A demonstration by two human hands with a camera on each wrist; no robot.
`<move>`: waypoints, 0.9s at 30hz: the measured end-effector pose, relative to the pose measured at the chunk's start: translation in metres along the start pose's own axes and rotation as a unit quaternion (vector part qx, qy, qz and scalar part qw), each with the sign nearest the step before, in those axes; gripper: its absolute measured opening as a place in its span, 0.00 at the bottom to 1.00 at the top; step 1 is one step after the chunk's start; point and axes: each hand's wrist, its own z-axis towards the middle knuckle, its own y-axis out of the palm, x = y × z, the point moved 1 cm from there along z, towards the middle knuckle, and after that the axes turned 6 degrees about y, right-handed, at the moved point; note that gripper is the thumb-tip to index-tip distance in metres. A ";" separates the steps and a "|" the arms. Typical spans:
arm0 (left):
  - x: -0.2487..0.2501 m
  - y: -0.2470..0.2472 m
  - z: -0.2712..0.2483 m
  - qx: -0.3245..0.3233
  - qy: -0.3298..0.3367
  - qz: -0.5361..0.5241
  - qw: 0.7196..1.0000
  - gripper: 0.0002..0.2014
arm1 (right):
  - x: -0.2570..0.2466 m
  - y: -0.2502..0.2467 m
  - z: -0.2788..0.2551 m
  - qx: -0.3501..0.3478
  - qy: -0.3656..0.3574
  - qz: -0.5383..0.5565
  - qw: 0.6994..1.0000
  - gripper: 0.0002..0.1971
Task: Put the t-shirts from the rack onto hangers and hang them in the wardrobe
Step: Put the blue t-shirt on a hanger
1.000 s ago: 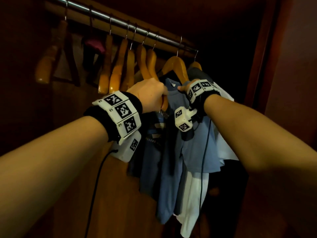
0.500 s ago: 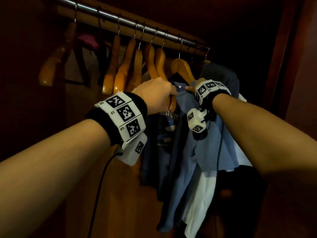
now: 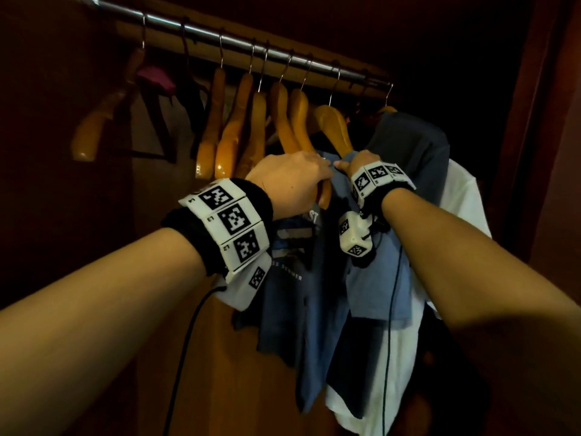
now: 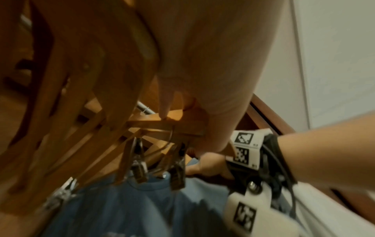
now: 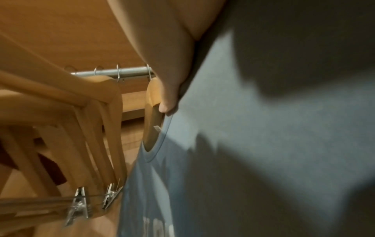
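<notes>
Wooden hangers are crowding the rail's left; the left hand is gripping one hanger's arm, the right hand pinching the blue shirt's collar on its hanger (already hooked). Tugging sideways is risking the shoulder slipping off.

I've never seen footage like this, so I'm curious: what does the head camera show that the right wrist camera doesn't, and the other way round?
Only the head view shows both hands together: the left hand and right hand at the neck of the blue t-shirt, plus a white garment and a dark grey one behind it.

Only the right wrist view shows metal clips under the empty hangers, and a fingertip at the collar.

Both show the metal rail, the wooden hangers and the blue t-shirt.
</notes>
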 end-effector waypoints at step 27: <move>-0.006 -0.020 -0.024 0.024 -0.213 0.012 0.977 0.28 | -0.009 -0.014 -0.020 -0.040 -0.160 0.184 0.969 0.51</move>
